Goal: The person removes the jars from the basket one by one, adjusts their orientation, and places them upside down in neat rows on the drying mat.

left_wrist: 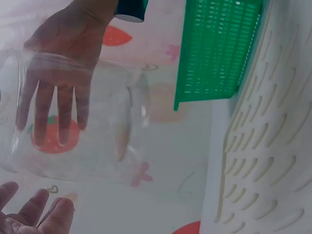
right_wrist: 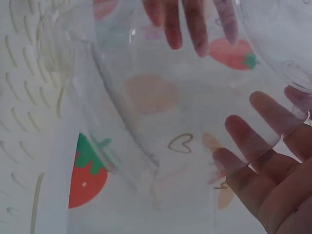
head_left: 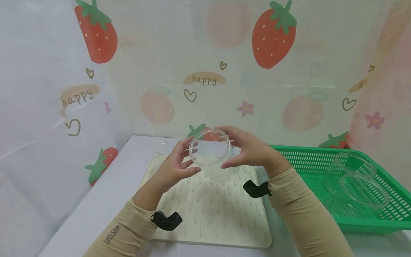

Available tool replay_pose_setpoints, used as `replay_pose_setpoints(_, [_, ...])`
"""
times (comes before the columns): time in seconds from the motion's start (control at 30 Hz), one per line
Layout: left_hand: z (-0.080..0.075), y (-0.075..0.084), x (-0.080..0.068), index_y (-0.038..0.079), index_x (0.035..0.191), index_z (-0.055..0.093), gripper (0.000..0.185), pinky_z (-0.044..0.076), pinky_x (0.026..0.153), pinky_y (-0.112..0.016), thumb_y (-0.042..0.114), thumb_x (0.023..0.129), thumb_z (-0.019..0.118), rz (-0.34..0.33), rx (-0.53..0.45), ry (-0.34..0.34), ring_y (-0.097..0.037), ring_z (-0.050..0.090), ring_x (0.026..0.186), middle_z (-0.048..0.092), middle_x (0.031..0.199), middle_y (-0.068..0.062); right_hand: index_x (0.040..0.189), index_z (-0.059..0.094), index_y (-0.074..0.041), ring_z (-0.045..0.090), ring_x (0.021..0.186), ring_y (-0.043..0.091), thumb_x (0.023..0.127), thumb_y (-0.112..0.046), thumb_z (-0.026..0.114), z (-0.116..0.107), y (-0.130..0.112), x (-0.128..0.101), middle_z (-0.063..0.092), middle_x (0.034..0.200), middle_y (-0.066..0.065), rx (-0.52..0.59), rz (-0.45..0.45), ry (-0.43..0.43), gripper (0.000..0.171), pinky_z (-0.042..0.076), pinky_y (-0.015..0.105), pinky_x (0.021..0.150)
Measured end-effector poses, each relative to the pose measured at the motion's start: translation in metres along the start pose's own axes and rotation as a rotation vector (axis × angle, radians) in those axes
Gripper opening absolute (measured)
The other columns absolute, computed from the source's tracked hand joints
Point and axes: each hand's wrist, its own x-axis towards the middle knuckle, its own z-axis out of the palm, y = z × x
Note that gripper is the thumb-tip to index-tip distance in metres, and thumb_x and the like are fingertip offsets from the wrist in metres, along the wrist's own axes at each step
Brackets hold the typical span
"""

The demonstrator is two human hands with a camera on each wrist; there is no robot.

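Both hands hold a clear round container (head_left: 210,147) up over the pale mat, its ringed mouth tilted toward the head camera. On its left side is my left hand (head_left: 179,160), fingers spread along the wall and thumb under the rim. My right hand (head_left: 248,148) cups the opposite side, fingers near the top and thumb lower down. Through the see-through wall of the container (left_wrist: 97,161), the left wrist view shows the right hand's fingers (left_wrist: 63,112). In the right wrist view, left-hand fingers (right_wrist: 192,24) appear beyond the container. Exact contact points are hard to see.
A cream ridged mat (head_left: 212,214) lies on the white table (head_left: 96,200). At right, a green basket (head_left: 305,157) holds several clear containers (head_left: 364,191). Another clear item (head_left: 164,145) stands at the back left. A strawberry-print curtain (head_left: 205,46) hangs behind.
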Motion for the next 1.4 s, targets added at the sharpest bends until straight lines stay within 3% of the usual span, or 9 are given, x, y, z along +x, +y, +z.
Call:
replay_pose_setpoints(0.27, [0.005,0.000,0.001,0.016,0.145,0.014,0.091,0.029,0.104,-0.044,0.001,0.075,0.071,-0.039,0.022,-0.033,-0.026,0.027,0.131,0.025,0.143,-0.009,0.136,0.039,-0.021,0.050,0.107,0.015,0.062,-0.040,0.083,0.005,-0.002,0.001,0.050,0.124,-0.008,-0.196,0.099,-0.030,0.088,0.047,0.038,0.085])
replay_pose_setpoints(0.53, [0.014,-0.005,0.003,0.018,0.147,0.012,0.098,0.034,0.102,-0.037,0.018,0.073,0.077,-0.078,0.240,-0.011,-0.022,0.032,0.130,0.023,0.145,-0.004,0.137,0.039,-0.015,0.047,0.113,0.014,0.062,-0.036,0.084,0.018,-0.006,0.006,0.049,0.128,-0.004,-0.380,0.169,-0.114,0.090,0.043,0.034,0.092])
replay_pose_setpoints(0.67, [0.019,-0.006,0.003,0.021,0.147,0.012,0.101,0.036,0.101,-0.039,0.024,0.071,0.078,-0.105,0.325,-0.002,-0.023,0.034,0.128,0.024,0.143,-0.003,0.137,0.040,-0.012,0.044,0.120,0.015,0.062,-0.033,0.084,0.022,-0.008,0.007,0.047,0.132,-0.002,-0.399,0.176,-0.142,0.089,0.039,0.034,0.098])
replay_pose_setpoints(1.0, [0.026,-0.008,0.005,0.017,0.145,0.022,0.098,0.040,0.097,-0.041,0.035,0.068,0.080,-0.085,0.522,0.022,-0.022,0.038,0.123,0.031,0.139,-0.004,0.138,0.037,-0.010,0.040,0.126,0.017,0.064,-0.033,0.083,0.026,-0.008,0.005,0.042,0.138,0.002,-0.436,0.232,-0.201,0.090,0.035,0.035,0.102])
replay_pose_setpoints(1.4, [0.031,-0.011,0.003,0.015,0.144,0.026,0.097,0.044,0.092,-0.041,0.036,0.067,0.080,-0.066,0.592,0.054,-0.022,0.042,0.117,0.037,0.134,-0.004,0.140,0.036,-0.012,0.037,0.128,0.018,0.064,-0.032,0.083,0.028,-0.005,0.001,0.040,0.140,0.001,-0.421,0.275,-0.214,0.091,0.035,0.037,0.102])
